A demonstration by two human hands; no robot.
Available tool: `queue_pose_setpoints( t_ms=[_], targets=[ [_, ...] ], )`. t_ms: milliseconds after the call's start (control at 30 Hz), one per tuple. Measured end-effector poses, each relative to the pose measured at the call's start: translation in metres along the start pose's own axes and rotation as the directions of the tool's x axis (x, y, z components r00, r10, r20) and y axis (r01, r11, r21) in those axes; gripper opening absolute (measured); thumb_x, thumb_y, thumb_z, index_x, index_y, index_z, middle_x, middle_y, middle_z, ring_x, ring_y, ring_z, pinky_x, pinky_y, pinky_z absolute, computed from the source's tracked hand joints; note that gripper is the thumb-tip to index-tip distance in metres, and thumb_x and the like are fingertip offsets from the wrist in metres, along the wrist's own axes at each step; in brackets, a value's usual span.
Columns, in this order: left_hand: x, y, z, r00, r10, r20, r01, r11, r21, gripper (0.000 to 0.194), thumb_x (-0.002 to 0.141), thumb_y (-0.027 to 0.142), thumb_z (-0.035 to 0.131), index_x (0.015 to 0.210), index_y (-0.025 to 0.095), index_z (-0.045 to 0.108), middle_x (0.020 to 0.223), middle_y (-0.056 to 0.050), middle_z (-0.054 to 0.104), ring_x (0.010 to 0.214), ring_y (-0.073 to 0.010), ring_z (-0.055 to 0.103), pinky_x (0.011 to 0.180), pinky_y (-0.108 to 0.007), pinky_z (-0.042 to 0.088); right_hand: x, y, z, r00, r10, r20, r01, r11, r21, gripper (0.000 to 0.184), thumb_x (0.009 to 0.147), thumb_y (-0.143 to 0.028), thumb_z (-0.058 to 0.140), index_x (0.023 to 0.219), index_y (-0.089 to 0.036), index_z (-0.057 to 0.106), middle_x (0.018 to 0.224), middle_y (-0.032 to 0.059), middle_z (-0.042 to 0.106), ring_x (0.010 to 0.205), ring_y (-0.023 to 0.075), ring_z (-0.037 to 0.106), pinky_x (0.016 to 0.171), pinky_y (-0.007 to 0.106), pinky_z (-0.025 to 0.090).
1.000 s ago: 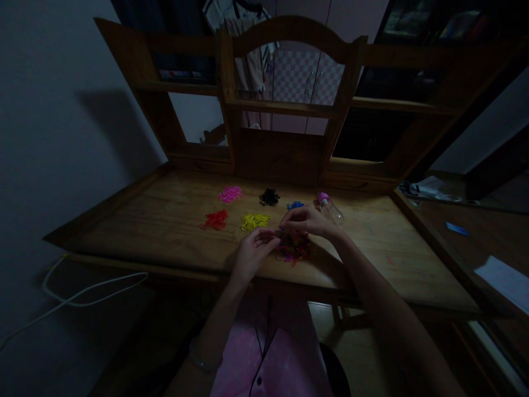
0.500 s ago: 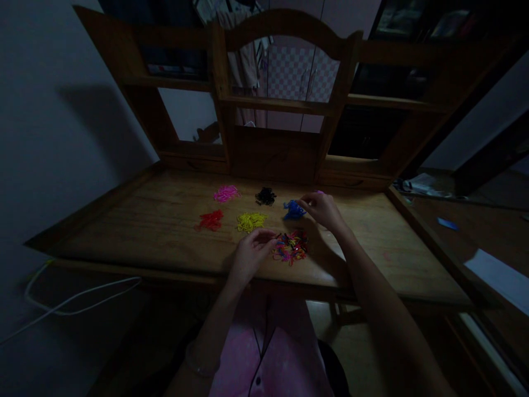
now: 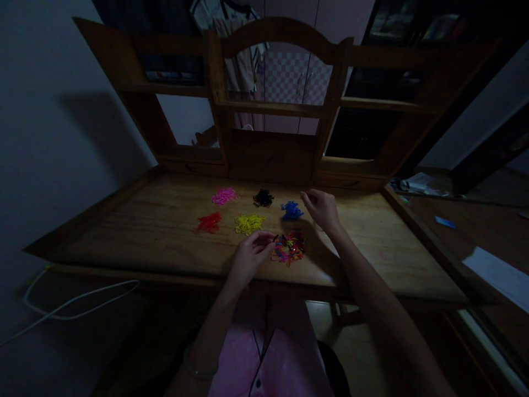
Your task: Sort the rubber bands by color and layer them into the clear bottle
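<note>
A mixed pile of small coloured loop-like pieces (image 3: 291, 249) lies near the desk's front. At its left edge my left hand (image 3: 250, 255) pinches a small black piece (image 3: 276, 238) between thumb and fingertips. My right hand (image 3: 323, 209) hovers just right of the blue pile (image 3: 292, 210), fingertips pressed together; whether anything is in them I cannot make out. Sorted by colour, further piles lie around: black (image 3: 263, 198), yellow (image 3: 249, 224), red (image 3: 209, 222) and pink (image 3: 225, 196). The pieces are too small and dark to name surely.
A wooden desk (image 3: 136, 220) carries the piles, with a shelf unit (image 3: 273, 110) rising along its back edge. A white cable (image 3: 82, 298) hangs at the left front. To the right lie a white sheet (image 3: 498, 278) and a blue card (image 3: 445, 222).
My right hand has drawn slightly back from the blue pile, its fingertips now apart from it. My left hand stays by the mixed pile. The view has shifted a little.
</note>
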State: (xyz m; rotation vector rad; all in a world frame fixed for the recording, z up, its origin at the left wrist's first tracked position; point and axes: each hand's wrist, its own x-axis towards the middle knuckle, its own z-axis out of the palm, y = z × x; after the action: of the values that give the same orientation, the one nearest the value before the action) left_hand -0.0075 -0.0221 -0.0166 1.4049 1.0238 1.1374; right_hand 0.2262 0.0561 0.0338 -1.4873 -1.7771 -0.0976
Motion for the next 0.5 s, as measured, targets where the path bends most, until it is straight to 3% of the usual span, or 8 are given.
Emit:
queue_pose_setpoints(
  t_ms=[167, 300, 400, 500],
  targets=[
    [-0.001, -0.002, -0.001, 1.0, 0.025, 0.003, -0.025, 0.999, 0.044, 0.028, 0.076, 0.032, 0.071, 0.098, 0.015, 0.065, 0.095, -0.006, 0.069, 0.089, -0.0167, 0.067, 0.082, -0.028, 0.054, 0.0, 0.0, 0.001, 1.0, -0.005, -0.005, 0.005, 1.0, 0.002, 0.044, 0.096, -0.045, 0.044, 0.068, -0.018, 0.065, 0.064, 0.0051, 0.066, 0.057, 0.0151, 0.057, 0.056, 0.026, 0.031],
    [0.03, 0.01, -0.006, 0.99, 0.14, -0.031, -0.129, 0.964, 0.231, 0.018, 0.079, 0.023, 0.064, 0.096, 0.017, 0.065, 0.094, -0.006, 0.068, 0.087, -0.0174, 0.066, 0.077, -0.029, 0.054, 0.0, 0.001, 0.002, 1.0, 0.02, -0.015, -0.02, 1.0, -0.004, 0.046, 0.096, -0.046, 0.043, 0.066, -0.018, 0.064, 0.061, 0.0048, 0.065, 0.055, 0.0151, 0.057, 0.055, 0.027, 0.03],
    [0.08, 0.023, -0.014, 0.95, 0.309, 0.038, -0.282, 0.806, 0.52, 0.024, 0.077, 0.011, 0.058, 0.098, 0.018, 0.066, 0.092, -0.006, 0.065, 0.086, -0.0187, 0.063, 0.078, -0.031, 0.052, 0.0, 0.003, 0.002, 0.999, 0.037, -0.021, -0.037, 0.999, 0.003, 0.046, 0.096, -0.047, 0.042, 0.069, -0.018, 0.066, 0.063, 0.0057, 0.066, 0.056, 0.0159, 0.059, 0.056, 0.027, 0.031],
    [0.129, 0.029, -0.024, 0.922, 0.366, 0.13, -0.339, 0.595, 0.729, 0.028, 0.076, 0.004, 0.052, 0.096, 0.016, 0.067, 0.088, -0.007, 0.062, 0.085, -0.02, 0.06, 0.084, -0.033, 0.048, 0.0, 0.004, 0.002, 0.998, 0.059, -0.035, -0.059, 0.998, -0.007, 0.047, 0.096, -0.048, 0.042, 0.07, -0.018, 0.068, 0.063, 0.0064, 0.067, 0.056, 0.0165, 0.059, 0.056, 0.027, 0.031]
  ],
)
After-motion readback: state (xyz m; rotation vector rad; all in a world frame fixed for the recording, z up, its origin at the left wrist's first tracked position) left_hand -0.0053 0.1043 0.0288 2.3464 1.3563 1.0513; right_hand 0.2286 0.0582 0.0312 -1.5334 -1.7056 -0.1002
